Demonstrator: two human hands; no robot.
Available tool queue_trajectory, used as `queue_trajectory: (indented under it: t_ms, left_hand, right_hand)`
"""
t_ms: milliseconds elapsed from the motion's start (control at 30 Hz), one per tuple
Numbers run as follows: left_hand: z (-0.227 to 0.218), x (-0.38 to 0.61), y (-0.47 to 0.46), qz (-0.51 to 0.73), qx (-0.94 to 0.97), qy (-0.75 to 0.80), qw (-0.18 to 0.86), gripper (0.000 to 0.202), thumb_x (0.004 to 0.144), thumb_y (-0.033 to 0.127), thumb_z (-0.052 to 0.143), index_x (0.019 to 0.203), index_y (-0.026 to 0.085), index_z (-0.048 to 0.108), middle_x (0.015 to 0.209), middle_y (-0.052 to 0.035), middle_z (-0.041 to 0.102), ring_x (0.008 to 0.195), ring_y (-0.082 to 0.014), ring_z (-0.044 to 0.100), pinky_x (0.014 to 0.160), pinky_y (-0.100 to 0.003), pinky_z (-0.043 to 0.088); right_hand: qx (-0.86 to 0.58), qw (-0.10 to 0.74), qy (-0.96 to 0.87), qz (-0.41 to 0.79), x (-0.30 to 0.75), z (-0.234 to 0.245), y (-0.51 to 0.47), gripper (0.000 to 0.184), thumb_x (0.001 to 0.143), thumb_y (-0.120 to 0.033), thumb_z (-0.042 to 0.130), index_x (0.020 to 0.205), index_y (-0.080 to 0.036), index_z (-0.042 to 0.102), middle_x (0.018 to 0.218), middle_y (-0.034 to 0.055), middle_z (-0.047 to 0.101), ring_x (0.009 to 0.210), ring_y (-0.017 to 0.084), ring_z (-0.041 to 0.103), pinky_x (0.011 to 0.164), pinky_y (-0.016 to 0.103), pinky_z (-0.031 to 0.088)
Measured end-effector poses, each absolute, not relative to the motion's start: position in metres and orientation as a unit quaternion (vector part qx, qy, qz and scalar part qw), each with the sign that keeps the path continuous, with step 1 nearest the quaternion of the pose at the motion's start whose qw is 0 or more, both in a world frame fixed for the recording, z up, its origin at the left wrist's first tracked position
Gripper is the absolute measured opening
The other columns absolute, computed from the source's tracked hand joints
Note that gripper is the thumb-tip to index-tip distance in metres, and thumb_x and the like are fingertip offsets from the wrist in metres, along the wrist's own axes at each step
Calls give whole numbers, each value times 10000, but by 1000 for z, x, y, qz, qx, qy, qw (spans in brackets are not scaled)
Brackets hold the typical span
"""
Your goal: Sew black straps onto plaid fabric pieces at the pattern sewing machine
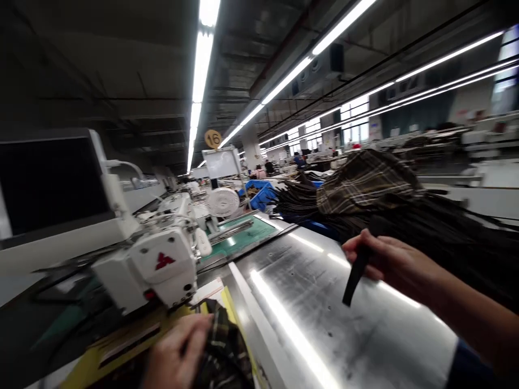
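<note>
My right hand [389, 259] is closed on a narrow dark fabric strip [354, 278] that hangs down over the shiny metal table [324, 324]. It is beside a stack of dark fabric pieces [446, 232] topped with a plaid piece [365, 181]. My left hand [178, 351] rests at the bottom edge, fingers curled on a plaid fabric piece [225, 346] that lies on a yellow template [101, 356] just in front of the white sewing machine head [158, 267].
A dark monitor [48, 183] stands at the left. A small white fan [223, 201], a green mat [247, 235] and blue bins [261, 194] sit further back. Other workstations and people are in the far background.
</note>
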State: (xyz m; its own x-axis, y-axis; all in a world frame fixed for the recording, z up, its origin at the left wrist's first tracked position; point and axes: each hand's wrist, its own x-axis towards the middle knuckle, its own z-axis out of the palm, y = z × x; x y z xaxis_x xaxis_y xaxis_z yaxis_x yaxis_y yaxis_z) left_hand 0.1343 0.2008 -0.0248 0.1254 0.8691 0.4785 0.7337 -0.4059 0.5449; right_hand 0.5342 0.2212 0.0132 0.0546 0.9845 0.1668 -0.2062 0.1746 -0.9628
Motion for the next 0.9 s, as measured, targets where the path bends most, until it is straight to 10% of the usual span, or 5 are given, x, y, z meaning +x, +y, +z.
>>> queue_trajectory:
  t_ms: [233,467,900]
  left_hand:
    - [-30,225,161,323,562,468,602,764,687,818,418,947,115,565,717,-91,636,547,-167,598,485,-249,430]
    - [-41,196,153,377,538,559,506,707,572,882,361,684,189,444,388,44,415,284,-77,325,334,-200,205]
    - [-59,179,172,371,471,582,550,567,805,718,311,743,173,452,390,43,451,246,-80,328,329,-185,212]
  right_hand:
    - [-252,395,-535,703,377,-3,225,435,813,-543,558,848,-123,668,721,32,611,428,16,359,441,196,243]
    - [-239,374,-502,742,344,-27,232,253,767,-381,687,810,-140,629,669,-9,601,552,53,503,601,197,399]
    - [-273,325,-610,669,311,-45,257,355,754,-483,656,683,-140,599,612,-16,570,581,79,429,601,225,324]
